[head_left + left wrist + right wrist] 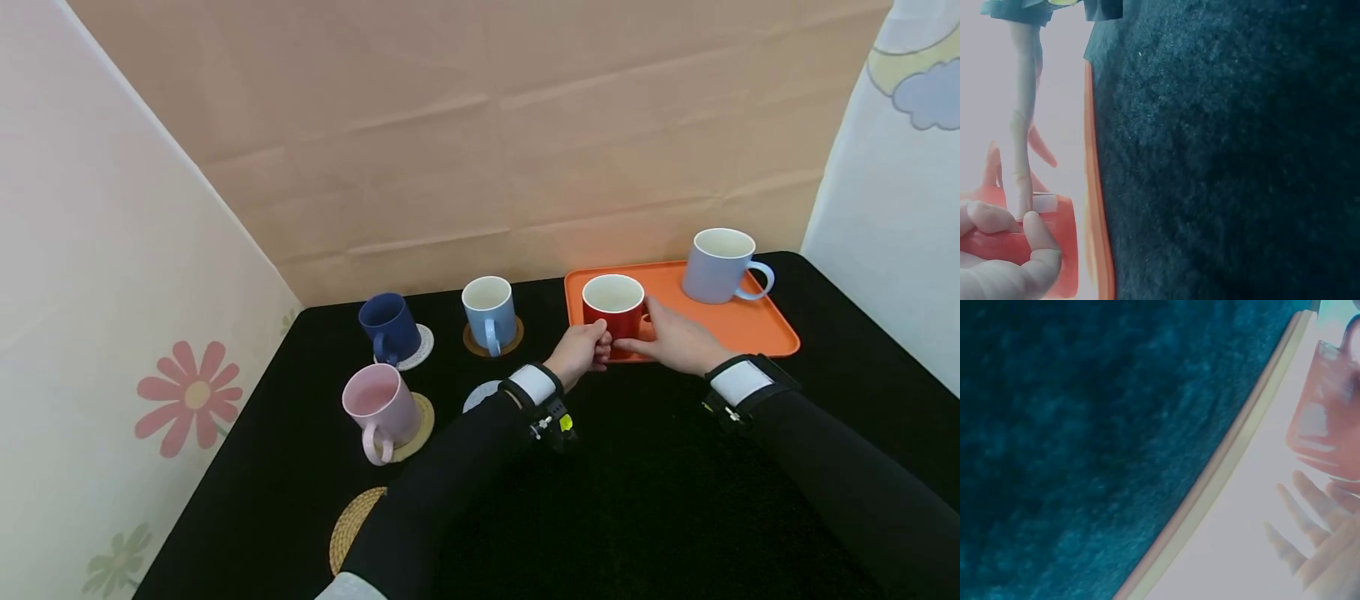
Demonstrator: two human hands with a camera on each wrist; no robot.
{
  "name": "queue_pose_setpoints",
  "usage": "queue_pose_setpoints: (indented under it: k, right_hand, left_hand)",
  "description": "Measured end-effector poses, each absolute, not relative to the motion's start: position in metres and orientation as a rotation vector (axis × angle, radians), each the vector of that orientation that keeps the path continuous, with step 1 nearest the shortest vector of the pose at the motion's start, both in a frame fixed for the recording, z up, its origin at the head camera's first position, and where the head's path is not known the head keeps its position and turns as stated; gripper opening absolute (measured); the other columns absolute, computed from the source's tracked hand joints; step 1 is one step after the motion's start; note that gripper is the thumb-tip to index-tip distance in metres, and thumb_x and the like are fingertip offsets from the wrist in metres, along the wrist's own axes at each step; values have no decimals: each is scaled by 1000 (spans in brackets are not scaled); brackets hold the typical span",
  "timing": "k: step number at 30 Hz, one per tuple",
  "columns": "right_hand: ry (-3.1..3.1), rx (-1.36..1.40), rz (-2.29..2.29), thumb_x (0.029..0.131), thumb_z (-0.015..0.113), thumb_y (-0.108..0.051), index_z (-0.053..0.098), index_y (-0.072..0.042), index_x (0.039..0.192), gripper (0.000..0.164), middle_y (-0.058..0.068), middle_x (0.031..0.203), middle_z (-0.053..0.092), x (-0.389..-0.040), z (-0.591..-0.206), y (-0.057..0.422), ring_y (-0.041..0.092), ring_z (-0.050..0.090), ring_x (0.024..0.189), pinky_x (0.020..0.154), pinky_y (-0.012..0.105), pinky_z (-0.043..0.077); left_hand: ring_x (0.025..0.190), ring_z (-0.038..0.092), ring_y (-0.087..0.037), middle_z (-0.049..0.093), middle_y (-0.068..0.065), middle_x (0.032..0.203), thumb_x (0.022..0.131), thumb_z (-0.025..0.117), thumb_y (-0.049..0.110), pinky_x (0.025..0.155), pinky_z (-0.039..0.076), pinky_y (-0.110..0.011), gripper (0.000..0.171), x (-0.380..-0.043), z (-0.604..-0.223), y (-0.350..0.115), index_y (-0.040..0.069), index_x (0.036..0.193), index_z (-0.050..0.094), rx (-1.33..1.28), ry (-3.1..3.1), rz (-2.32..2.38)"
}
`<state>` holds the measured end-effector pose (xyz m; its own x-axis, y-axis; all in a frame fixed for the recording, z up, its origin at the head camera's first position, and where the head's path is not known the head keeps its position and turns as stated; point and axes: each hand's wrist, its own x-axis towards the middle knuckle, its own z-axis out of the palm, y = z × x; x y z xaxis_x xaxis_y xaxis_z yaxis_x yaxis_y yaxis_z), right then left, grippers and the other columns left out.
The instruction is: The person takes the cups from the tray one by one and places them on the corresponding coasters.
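Observation:
A red mug [619,323] with a white inside stands upright at the left front of the orange tray [675,337]. My left hand [579,354] grips its front left side with curled fingers. From the right, my right hand [678,337] holds the mug near its handle, thumb across the front. In the left wrist view, left fingers [1038,250] lie on the red wall, and the right thumb [1021,144] meets it too. Several splayed fingers [1313,519] show beside the red mug [1325,419] in the right wrist view, which is washed out.
A pale lilac-blue mug [712,271] stands on the tray's far right. Left of the tray are a light blue mug [480,321], a dark blue mug [396,329] and a pink mug [386,408], each at a coaster. A grey coaster [480,393] and woven coaster [352,529] are partly hidden by my left arm.

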<state>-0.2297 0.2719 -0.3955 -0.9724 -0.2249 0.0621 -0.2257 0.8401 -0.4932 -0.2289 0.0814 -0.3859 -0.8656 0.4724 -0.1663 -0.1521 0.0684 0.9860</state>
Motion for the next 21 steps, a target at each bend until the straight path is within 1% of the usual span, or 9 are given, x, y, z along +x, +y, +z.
queue_pose_setpoints:
  k: [3, 6, 13, 16, 21]
  right_hand:
    - [-2998, 376, 836, 90, 59, -58, 26, 5, 143, 88, 30, 137, 45, -229, -393, 269, 44, 49, 120, 94, 60, 41]
    - [-2979, 387, 871, 88, 59, -61, 27, 3, 143, 90, 29, 137, 46, -228, -390, 265, 44, 47, 122, 95, 60, 40]
    - [-2950, 423, 921, 84, 61, -65, 29, 0, 142, 93, 26, 132, 52, -223, -386, 251, 41, 52, 116, 91, 57, 43]
    - [-2943, 464, 975, 83, 64, -64, 28, -1, 144, 95, 24, 133, 52, -222, -385, 244, 40, 53, 116, 90, 57, 44]
    - [-2912, 544, 979, 81, 68, -61, 31, -3, 143, 93, 22, 130, 56, -221, -388, 231, 37, 56, 115, 91, 55, 45]
  left_hand:
    - [66, 45, -15, 42, -2, 68, 107, 35, 25, 65, 43, -25, 39, -227, -382, 75, 9, 72, 45, 342, 1885, 1862]
    - [67, 45, -15, 42, -3, 68, 107, 35, 25, 65, 43, -25, 40, -226, -378, 68, 9, 72, 45, 360, 1873, 1869]
    - [70, 44, -16, 40, -3, 69, 107, 34, 24, 70, 44, -27, 38, -217, -372, 48, 9, 73, 43, 374, 1851, 1865]
    - [71, 44, -16, 39, -3, 70, 107, 33, 24, 72, 43, -27, 37, -211, -369, 37, 10, 74, 43, 365, 1837, 1852]
    - [73, 44, -16, 39, -2, 72, 107, 31, 26, 73, 44, -28, 37, -201, -367, 21, 11, 75, 43, 365, 1820, 1844]
